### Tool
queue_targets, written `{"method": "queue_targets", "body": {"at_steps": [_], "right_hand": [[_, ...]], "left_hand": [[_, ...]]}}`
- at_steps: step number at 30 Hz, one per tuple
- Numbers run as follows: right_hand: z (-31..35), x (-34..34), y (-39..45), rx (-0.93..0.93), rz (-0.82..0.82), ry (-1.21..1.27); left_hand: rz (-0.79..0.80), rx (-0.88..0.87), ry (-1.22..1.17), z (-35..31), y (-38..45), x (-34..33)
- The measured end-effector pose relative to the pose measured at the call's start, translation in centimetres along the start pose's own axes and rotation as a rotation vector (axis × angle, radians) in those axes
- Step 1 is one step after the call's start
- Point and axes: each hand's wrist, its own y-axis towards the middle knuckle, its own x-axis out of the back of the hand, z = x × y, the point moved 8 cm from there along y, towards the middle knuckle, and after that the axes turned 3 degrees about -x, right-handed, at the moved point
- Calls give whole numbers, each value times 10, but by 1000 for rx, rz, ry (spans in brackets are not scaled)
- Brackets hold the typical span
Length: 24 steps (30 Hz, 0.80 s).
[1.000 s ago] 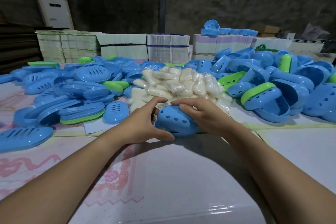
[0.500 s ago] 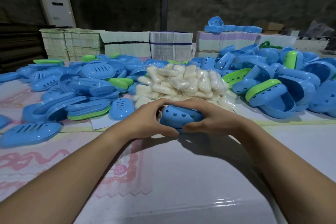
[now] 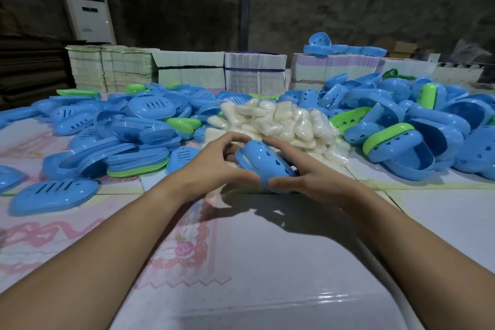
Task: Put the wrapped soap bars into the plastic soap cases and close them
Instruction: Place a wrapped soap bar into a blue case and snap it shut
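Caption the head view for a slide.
Both hands, left and right, grip a blue plastic soap case before piled wrapped soap bars.

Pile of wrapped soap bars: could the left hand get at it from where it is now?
Probably yes. The left hand sits just in front of the pile of wrapped soap bars, with nothing between them, though it is busy holding the blue case.
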Motion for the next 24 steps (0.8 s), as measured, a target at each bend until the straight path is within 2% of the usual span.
{"method": "queue_targets", "body": {"at_steps": [4,10,20,24], "right_hand": [[2,2,2,53,-76,168],[3,4,3,75,-99,189],[-8,9,6,50,-135,199],[-9,14,5,48,-130,223]], "left_hand": [[-78,-4,-237,3,3,1],[-37,11,-323,11,4,-9],[66,-40,-116,-5,-2,-16],[52,-61,11,-12,-4,-23]]}}
